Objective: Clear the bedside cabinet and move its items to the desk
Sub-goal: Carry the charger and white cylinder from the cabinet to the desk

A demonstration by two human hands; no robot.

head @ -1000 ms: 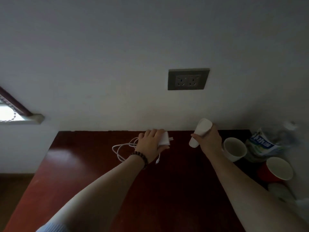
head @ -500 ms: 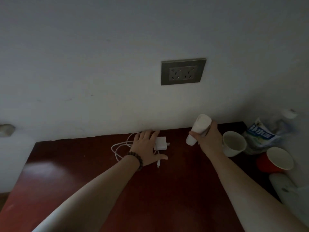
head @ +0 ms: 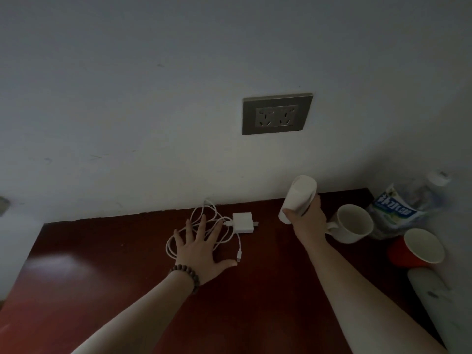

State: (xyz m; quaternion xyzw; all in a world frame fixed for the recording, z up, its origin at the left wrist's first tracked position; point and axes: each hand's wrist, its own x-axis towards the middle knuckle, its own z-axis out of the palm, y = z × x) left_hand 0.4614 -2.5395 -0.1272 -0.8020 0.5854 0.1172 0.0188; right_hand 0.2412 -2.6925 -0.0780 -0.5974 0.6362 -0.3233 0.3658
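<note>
A white charger block (head: 242,222) lies on the dark red wooden top (head: 255,302) close to the wall, its white cable (head: 204,215) coiled to the left. My left hand (head: 200,247) rests flat over the cable with fingers spread, holding nothing, just left of the charger. My right hand (head: 307,222) grips a white cylindrical bottle (head: 297,198), tilted, with its lower end above the top near the wall.
A white mug (head: 353,227) stands right of my right hand. Behind it is a plastic water bottle (head: 398,210) with a blue label. A red paper cup (head: 419,247) and a white object (head: 434,295) lie at the right edge. A grey wall socket (head: 277,114) is above.
My left hand has let go of the charger, drawn back and spread flat over the cable. My right hand still holds the white bottle in about the same place.
</note>
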